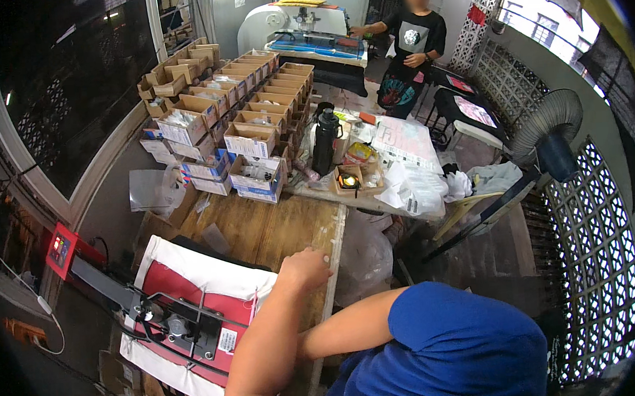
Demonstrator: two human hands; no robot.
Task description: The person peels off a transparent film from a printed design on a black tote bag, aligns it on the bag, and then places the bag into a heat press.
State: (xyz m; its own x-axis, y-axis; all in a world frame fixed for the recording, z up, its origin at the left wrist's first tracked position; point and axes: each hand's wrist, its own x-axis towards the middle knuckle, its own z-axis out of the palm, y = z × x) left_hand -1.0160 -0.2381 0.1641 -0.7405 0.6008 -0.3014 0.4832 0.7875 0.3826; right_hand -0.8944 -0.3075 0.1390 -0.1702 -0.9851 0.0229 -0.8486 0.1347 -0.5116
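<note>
My left hand is above the wooden table's right edge, its fingers curled in. Whatever it may hold is hidden. My right forearm reaches leftward and passes behind my left forearm, which hides the right hand. Left of my arms stands a heat press with a dark metal arm and a black plate. White cloth sticks out around its red pad. A white label shows on the red part, close to my left forearm.
Rows of cardboard boxes fill the far part of the wooden table. A black thermos and plastic bags share the neighbouring table. A standing fan is at right. Another person stands beside a large white press.
</note>
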